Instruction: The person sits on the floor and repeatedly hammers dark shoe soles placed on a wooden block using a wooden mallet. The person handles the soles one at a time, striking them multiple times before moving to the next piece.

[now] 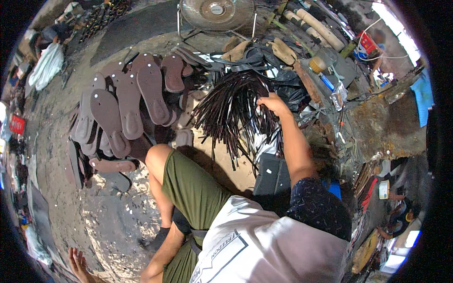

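Observation:
My right hand (pixel 272 104) is closed on a thick bundle of thin dark strips (pixel 231 111), gripping it near its right side. The loose ends fan down and to the left over a pale board (pixel 222 174). At the lower left rim my left hand (pixel 79 265) is partly in view, fingers stretched apart, with nothing in it. To the left of the strips lies a heap of brown sandal soles (pixel 127 104), several with small white dots. A dark flat slab (pixel 272 175) rests beside my right forearm.
A round metal fan (pixel 217 12) stands at the far side. Wooden shoe lasts (pixel 283 50), a brush (pixel 317 64) and a black plastic bag (pixel 290 89) lie beyond my right hand. A rusty sheet (pixel 387 127) is at the right. Another person (pixel 398 219) sits near the right rim.

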The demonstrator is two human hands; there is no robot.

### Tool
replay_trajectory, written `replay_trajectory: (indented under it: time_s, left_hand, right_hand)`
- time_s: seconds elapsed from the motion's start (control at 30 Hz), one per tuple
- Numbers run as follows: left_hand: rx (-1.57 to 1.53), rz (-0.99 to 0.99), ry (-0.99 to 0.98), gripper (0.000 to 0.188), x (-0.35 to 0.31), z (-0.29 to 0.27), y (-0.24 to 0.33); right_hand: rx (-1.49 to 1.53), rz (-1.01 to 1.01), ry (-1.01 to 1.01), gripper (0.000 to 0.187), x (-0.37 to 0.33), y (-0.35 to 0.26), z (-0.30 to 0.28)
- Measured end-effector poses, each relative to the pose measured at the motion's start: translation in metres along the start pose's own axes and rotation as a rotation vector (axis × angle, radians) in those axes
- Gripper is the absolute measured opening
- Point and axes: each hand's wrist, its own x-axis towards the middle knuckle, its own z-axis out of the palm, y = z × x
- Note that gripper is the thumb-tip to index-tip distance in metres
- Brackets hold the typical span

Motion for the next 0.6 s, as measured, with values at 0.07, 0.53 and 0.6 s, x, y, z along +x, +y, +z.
replay_trajectory:
  time_s: [0.07, 0.53, 0.6]
  left_hand:
    - [-0.014, 0.005, -0.015, 0.059, 0.0, 0.022, 0.016]
    - [-0.107, 0.038, -0.266, 0.06, 0.026, 0.11, 0.034]
    - [-0.138, 0.052, -0.265, 0.059, 0.024, 0.123, 0.04]
  right_hand:
    - [0.25, -0.053, -0.026, 0.038, -0.018, 0.017, 0.003]
    - [0.578, -0.547, 0.028, 0.037, -0.112, -0.018, -0.014]
    - [0.592, -0.656, -0.071, 0.035, -0.127, -0.052, -0.032]
